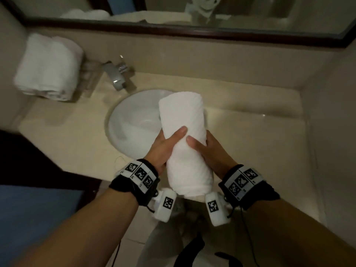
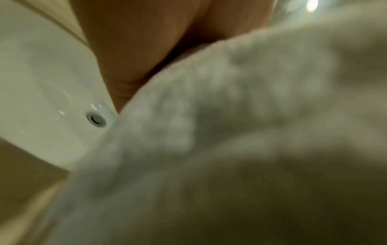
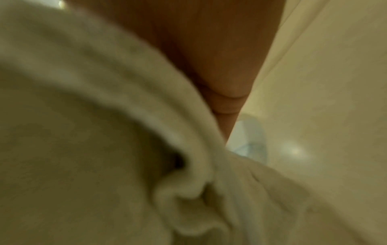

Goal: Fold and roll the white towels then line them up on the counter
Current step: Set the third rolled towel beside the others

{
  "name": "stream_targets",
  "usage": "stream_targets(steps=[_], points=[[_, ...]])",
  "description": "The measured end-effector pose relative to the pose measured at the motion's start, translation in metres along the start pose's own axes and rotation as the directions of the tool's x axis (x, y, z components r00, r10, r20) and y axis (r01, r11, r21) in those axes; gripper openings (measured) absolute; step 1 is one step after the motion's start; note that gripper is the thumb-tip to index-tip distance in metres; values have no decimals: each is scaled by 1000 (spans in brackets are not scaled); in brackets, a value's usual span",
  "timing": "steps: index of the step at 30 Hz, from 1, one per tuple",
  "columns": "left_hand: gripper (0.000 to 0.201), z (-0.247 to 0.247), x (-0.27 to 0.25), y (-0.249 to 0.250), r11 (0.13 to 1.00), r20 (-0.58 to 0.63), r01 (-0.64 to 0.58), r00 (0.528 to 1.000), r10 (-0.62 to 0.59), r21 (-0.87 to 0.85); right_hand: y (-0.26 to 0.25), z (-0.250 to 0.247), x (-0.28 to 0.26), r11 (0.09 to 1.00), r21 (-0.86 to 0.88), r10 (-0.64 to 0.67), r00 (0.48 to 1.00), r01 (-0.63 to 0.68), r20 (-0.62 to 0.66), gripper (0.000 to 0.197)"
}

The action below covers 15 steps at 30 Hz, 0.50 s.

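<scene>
Looking down from the head view, a rolled towel (image 1: pixel 185 143) is held between both hands above the near edge of the sink (image 1: pixel 123 128), its long axis pointing away from the person. The left hand (image 1: pixel 165 149) wraps its side with the thumb laid across the top, and the right hand (image 1: pixel 210 151) does the same from the other side, so both are curled round it. The roll looks finished and tight, so the folding and rolling of this one seems done; setting it down is left. A second towel bundle (image 1: pixel 48 68) already sits at the far left of the counter (image 1: pixel 240 120), beside the faucet (image 1: pixel 119 74), folded or loosely rolled; which, I cannot tell.

From the left wrist, blurred terry cloth fills most of the picture, the palm pressed to it, with the white basin and its overflow hole (image 2: pixel 96 119) behind.

From the right wrist, the roll's end shows its bunched layers (image 3: pixel 188 195), the palm against the cloth and beige counter beyond.
</scene>
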<state>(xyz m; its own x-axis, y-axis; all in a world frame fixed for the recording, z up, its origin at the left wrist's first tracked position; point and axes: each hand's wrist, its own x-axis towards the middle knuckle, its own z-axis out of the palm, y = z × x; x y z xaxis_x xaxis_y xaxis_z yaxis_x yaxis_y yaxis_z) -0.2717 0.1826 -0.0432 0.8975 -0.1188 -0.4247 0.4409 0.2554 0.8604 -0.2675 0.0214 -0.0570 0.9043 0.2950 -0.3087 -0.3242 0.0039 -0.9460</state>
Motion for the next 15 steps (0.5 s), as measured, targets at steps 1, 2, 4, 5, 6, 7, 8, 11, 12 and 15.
stream_targets(steps=[1,2,4,5,6,7,8,11,12,15], points=[[56,-12,-6,7,1000,-34,-21,999,21,-4,-5,13,5,1000,-8,-14,999,15,29,60],[56,-23,-10,13,999,-70,-43,997,42,-8,-11,25,11,999,-13,-32,997,33,66,49],[55,-45,-18,25,997,-120,-75,990,73,-15,-20,49,24,998,-17,-53,988,56,142,33],[55,-56,-20,31,996,-136,-87,987,85,-14,-24,62,31,998,-21,-58,984,62,169,34],[55,-67,-22,38,995,-153,-97,984,94,-11,-27,74,38,997,-27,-64,980,70,187,41],[55,-78,-24,45,995,-172,-102,980,99,-10,-32,87,44,997,-32,-66,979,73,193,49],[53,-90,-24,51,994,-183,-108,978,103,-17,-35,99,52,997,-35,-63,978,71,198,54],[44,-132,-19,70,991,-200,-124,973,114,-38,-43,138,79,997,-13,-65,970,70,232,49],[48,-149,-15,75,991,-203,-127,972,117,-38,-44,152,89,997,-2,-69,969,71,236,45],[65,-205,4,94,989,-213,-146,966,144,3,-48,201,127,999,16,-41,978,38,204,52]])
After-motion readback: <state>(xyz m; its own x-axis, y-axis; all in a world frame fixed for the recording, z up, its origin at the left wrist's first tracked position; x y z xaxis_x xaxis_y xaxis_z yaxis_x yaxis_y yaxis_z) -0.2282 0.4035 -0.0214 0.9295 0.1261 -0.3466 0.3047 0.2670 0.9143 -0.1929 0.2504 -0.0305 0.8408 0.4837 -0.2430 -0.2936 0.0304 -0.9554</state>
